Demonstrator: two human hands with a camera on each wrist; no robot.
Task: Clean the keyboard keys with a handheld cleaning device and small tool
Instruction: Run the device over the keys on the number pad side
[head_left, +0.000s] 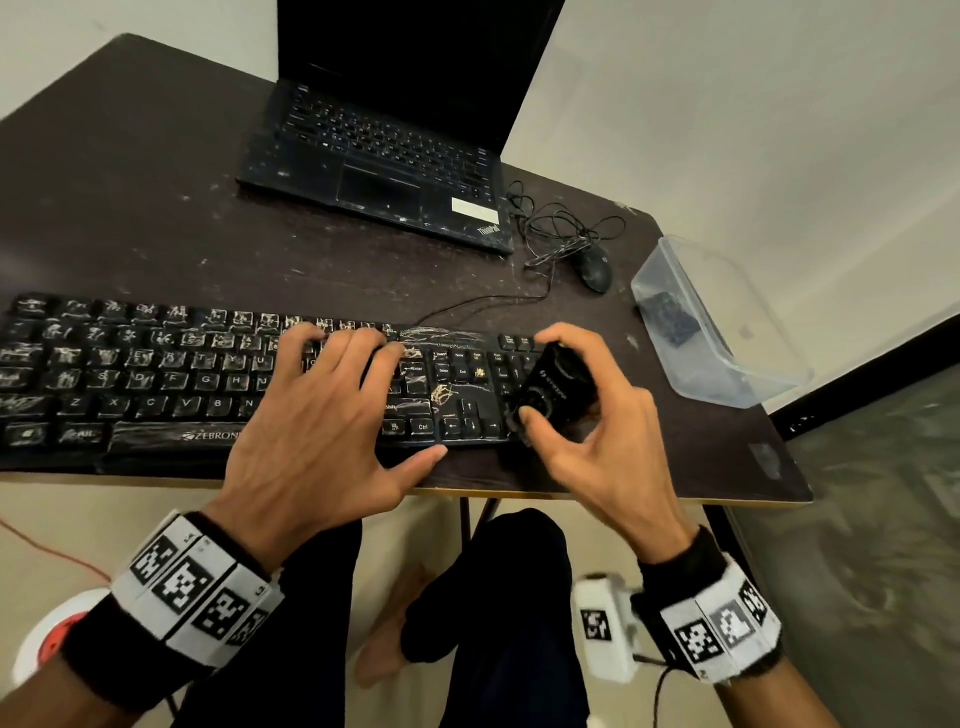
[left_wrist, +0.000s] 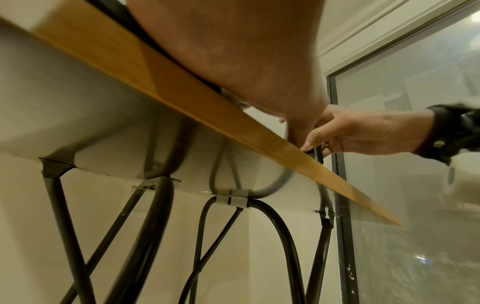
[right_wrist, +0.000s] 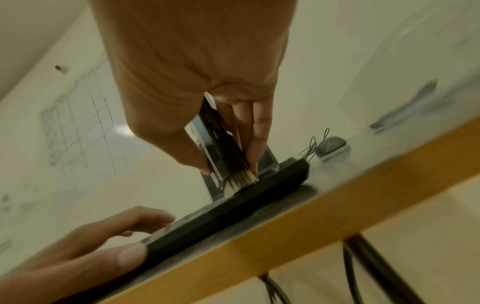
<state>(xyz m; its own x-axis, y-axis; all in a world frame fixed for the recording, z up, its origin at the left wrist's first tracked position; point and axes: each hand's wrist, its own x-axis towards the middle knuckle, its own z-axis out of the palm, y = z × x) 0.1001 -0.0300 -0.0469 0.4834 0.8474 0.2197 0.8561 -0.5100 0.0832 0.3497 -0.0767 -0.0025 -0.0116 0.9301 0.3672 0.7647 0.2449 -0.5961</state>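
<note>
Left hand (head_left: 332, 410) flat, fingers spread straight, pressing the keyboard (head_left: 156, 379) at the table's (head_left: 130, 208) near edge. Right hand (head_left: 597, 431) clamped round a black cleaner (head_left: 553, 389), bristles down on the right-hand keys. Judgement: early going; pale grime streaks nearly every key, and no small tool is identifiable. Spacebar reads "ZEBRON", the rest hidden by the hand. Further back, mouse (head_left: 595, 267), clear tub (head_left: 727, 332), then a laptop (head_left: 384, 156) marked "ThinkPad".
</note>
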